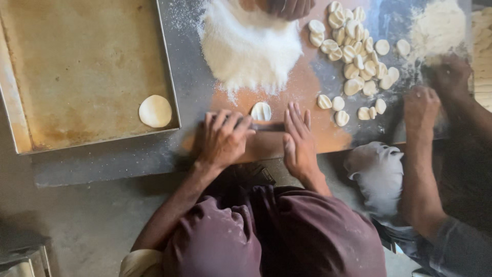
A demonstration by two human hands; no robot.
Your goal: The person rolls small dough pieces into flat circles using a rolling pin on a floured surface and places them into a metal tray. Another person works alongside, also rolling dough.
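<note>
My left hand (223, 137) curls palm-down over the left end of a thin rolling pin (267, 126) on a floured metal worktop (192, 87). My right hand (299, 139) lies flat on the pin's right end with its fingers stretched out. Just beyond the pin, between my hands, sits a small flattened piece of dough (261, 111). One rolled dough disc (155, 111) lies in the near right corner of a large metal tray (77, 61) to the left.
A heap of white flour (251, 46) lies beyond my hands. Several small dough pieces (353, 51) are scattered to the right. A co-worker's hands (421, 106) work at the right edge, and another person's hand (288, 7) shows at the top. A white cloth (377, 172) hangs at the table's edge.
</note>
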